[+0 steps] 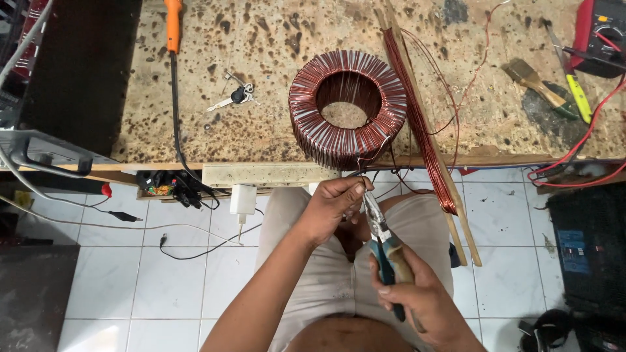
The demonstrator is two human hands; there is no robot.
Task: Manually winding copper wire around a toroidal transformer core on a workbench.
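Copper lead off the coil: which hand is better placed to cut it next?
Right, probably. The right hand grips the blue-handled pliers, nose up at the left hand's fingers. The left hand pinches the wire end just below the wound toroid coil at the bench edge, steadying it.

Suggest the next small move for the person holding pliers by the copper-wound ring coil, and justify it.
Probably close the pliers on the wire end. The right hand grips the handles, the tips sit at the left hand's fingers, which pinch a thin lead coming off the coil at the bench edge.
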